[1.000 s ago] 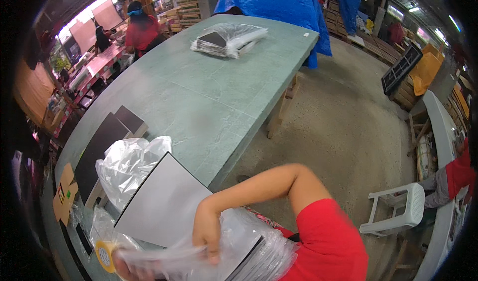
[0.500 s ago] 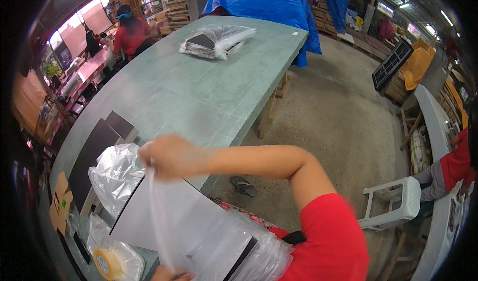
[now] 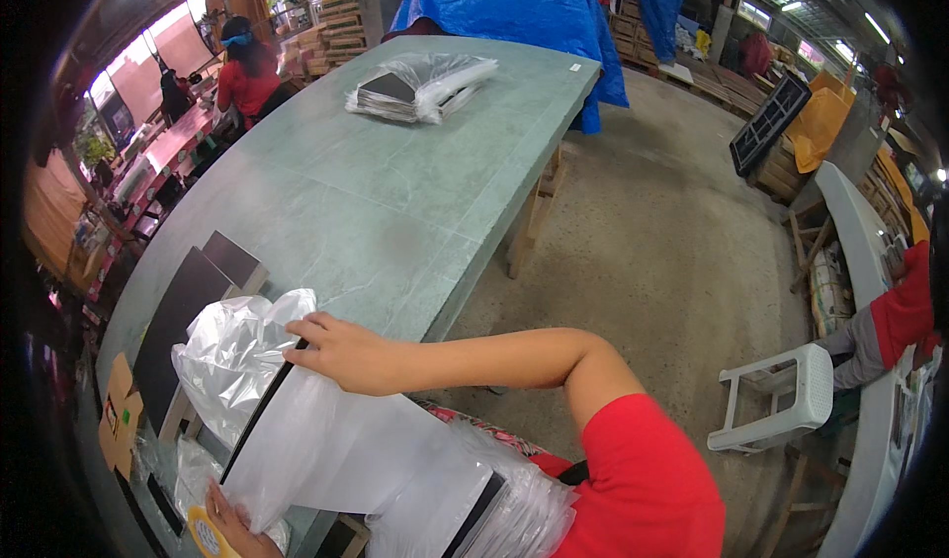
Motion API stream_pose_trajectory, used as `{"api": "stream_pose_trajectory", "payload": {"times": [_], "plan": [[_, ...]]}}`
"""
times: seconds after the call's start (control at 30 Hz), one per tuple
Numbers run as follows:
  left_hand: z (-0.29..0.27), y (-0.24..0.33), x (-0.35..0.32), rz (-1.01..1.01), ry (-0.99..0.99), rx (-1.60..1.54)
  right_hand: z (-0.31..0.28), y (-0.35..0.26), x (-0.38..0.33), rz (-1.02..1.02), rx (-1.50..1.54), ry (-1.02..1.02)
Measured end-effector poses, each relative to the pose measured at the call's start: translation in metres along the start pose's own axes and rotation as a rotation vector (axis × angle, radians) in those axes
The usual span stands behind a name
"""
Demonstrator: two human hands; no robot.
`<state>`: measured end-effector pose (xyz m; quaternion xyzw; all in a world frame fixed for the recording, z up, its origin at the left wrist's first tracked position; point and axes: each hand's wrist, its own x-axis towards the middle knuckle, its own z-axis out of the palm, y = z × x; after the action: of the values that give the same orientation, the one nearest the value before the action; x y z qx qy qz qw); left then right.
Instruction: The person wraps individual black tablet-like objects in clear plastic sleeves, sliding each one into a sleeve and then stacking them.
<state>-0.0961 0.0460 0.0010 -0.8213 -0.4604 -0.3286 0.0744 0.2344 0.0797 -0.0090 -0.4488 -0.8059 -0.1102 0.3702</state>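
A flat white panel with a black edge [image 3: 366, 439] lies across the near table edge, with a clear plastic bag [image 3: 287, 429] drawn over its left end. My right hand [image 3: 341, 353] is closed at the panel's far left corner, fingers bent over the black edge and the plastic. My left hand [image 3: 237, 530] pinches the plastic by the near left corner, partly cut off by the frame's lower edge. Beside my left hand sits a roll of yellowish tape [image 3: 206, 536]. A stack of clear plastic bags [image 3: 529, 518] lies against my body, to the right of the panel.
Crumpled clear plastic [image 3: 232, 355] and dark boards [image 3: 178, 331] lie left on the green table [image 3: 346, 202]; a plastic-wrapped stack [image 3: 415, 93] sits at its far end. A white stool [image 3: 776, 400] stands right. Two people in red [image 3: 247, 79] [image 3: 905, 301] are nearby.
My right hand has come down onto the panel's far corner. My left hand has moved left to the near corner. The plastic, earlier pulled up in a strip, now spreads over the panel's end.
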Motion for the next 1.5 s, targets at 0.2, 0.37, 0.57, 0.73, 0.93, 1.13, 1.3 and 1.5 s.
{"api": "stream_pose_trajectory", "payload": {"times": [0.2,0.37,0.57,0.73,0.93,1.13,1.3,1.5], "plan": [[-0.018,0.029,0.012,-0.076,-0.023,0.02,-0.036,-0.011,-0.005,0.22,0.239,-0.245],[-0.046,0.031,0.019,-0.137,-0.102,-0.031,-0.067,0.014,0.002,0.428,1.005,-0.458],[0.004,-0.042,-0.087,-0.948,-0.375,-1.097,-0.016,0.046,-0.075,0.698,2.024,-0.794],[0.123,-0.049,-0.185,-1.179,-0.843,-0.982,0.113,0.052,-0.242,1.362,1.734,-1.086],[0.183,-0.158,-0.275,-0.723,-1.181,-0.589,0.162,0.017,-0.228,0.864,0.358,-0.773],[-0.026,0.067,-0.033,-0.088,-1.054,-1.14,-0.024,-0.009,-0.087,0.4,1.614,-0.988],[0.064,0.082,-0.092,-0.241,-1.375,-0.991,0.063,-0.054,-0.154,0.36,1.421,-1.593],[0.041,0.057,0.033,0.125,-1.085,-0.475,0.09,-0.022,-0.164,0.411,0.961,-1.642]]}}
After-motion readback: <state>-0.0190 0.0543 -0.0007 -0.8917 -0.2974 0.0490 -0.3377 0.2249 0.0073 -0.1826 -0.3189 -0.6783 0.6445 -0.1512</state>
